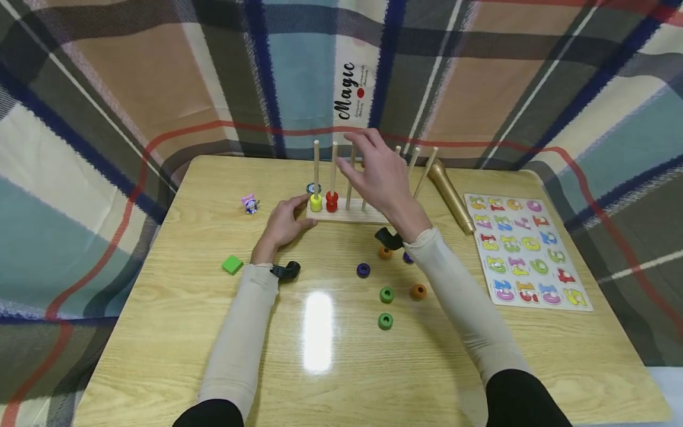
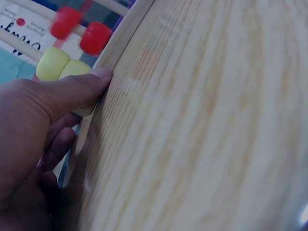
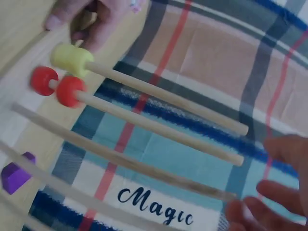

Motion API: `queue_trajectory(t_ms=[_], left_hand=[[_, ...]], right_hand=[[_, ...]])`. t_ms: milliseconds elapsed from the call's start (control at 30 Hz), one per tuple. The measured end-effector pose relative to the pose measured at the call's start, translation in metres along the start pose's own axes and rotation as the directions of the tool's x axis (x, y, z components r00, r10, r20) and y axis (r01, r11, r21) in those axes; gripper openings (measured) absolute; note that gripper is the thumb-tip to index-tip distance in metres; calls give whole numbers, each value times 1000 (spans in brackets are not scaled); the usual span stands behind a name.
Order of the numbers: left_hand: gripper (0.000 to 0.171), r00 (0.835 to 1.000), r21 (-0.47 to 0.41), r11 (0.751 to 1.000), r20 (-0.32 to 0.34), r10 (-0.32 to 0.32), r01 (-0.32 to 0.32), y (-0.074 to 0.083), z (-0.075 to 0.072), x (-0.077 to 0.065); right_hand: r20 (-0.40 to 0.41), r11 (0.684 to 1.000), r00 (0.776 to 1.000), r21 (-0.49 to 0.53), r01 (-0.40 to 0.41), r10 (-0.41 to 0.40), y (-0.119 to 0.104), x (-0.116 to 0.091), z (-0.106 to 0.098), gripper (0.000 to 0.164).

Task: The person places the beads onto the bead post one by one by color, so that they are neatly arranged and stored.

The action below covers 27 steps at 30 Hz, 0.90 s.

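Peg rack (image 1: 354, 214): my left grip (image 1: 284, 224) pinches its base end; my right grip (image 1: 381, 181), parted and empty, is near the pegs (image 1: 316, 163). Yellow beads (image 1: 316, 203) on one, red beads (image 1: 332, 201) on another.

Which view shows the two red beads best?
The right wrist view: both red beads appear large, with their rod visible up to its tip. The head view shows them small at the rod's foot; the left wrist view shows them close, one blurred.
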<state>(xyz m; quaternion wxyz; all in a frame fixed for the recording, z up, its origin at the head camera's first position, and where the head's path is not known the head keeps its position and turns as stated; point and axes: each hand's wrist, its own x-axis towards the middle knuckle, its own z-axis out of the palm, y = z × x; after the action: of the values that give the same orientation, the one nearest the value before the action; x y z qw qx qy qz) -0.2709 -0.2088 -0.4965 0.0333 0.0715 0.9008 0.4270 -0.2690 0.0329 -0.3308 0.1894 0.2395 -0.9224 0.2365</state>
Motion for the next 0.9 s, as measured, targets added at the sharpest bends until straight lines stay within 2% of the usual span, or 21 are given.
queue_trajectory(t_ms=[67, 100, 167, 200, 233, 267, 333, 367, 400, 433, 467, 533, 633, 700, 800, 900], left_hand=[[75, 1000, -4, 1000, 0, 4, -4, 2, 1, 0], [75, 1000, -6, 1000, 3, 5, -5, 3, 2, -1], [76, 1000, -6, 1000, 10, 2, -2, 4, 3, -2], [76, 1000, -10, 1000, 13, -2, 2, 4, 3, -3], [76, 1000, -13, 1000, 15, -7, 7, 4, 4, -4], [76, 1000, -14, 1000, 18, -11, 11, 4, 4, -5], [76, 1000, -19, 1000, 19, -16, 16, 2, 5, -7], [76, 1000, -23, 1000, 20, -17, 18, 2, 6, -8], [75, 1000, -28, 999, 21, -19, 20, 1, 6, -9], [75, 999, -33, 999, 23, -24, 24, 1, 7, -10], [75, 999, -37, 999, 25, -29, 29, 0, 8, -11], [75, 999, -41, 998, 33, -43, 44, -2, 9, -13], [76, 997, -42, 997, 39, -60, 61, -5, 10, -16], [76, 997, -38, 997, 40, -59, 61, -6, 10, -16], [76, 999, -33, 999, 31, -42, 43, -5, 6, -10], [75, 1000, -30, 999, 19, -15, 15, 0, 0, 1]], right_hand=[[-35, 1000, 999, -11, 30, -30, 4, -18, -2, 39], [-17, 999, 999, -24, 35, -35, 6, -28, -2, 34], [94, 998, 995, -59, 27, -22, 8, -50, 1, 30], [180, 997, 984, -81, 17, -2, 9, -61, 3, 29], [274, 994, 962, -108, 10, 20, 10, -72, 7, 31], [370, 991, 928, -137, 5, 47, 10, -83, 11, 34], [526, 983, 845, -185, 8, 92, 11, -104, 19, 41], [580, 980, 807, -199, 13, 107, 12, -113, 23, 43], [615, 978, 780, -206, 17, 116, 12, -122, 27, 43], [635, 978, 764, -207, 24, 116, 13, -129, 31, 40], [644, 979, 757, -202, 29, 110, 13, -136, 35, 36], [637, 983, 766, -182, 34, 91, 15, -146, 42, 26], [593, 990, 802, -143, 20, 70, 18, -150, 47, 16], [557, 994, 827, -110, -11, 71, 21, -144, 44, 17], [469, 998, 881, -54, -40, 60, 25, -118, 32, 31], [328, 998, 943, 19, -65, 55, 28, -77, 12, 39]])
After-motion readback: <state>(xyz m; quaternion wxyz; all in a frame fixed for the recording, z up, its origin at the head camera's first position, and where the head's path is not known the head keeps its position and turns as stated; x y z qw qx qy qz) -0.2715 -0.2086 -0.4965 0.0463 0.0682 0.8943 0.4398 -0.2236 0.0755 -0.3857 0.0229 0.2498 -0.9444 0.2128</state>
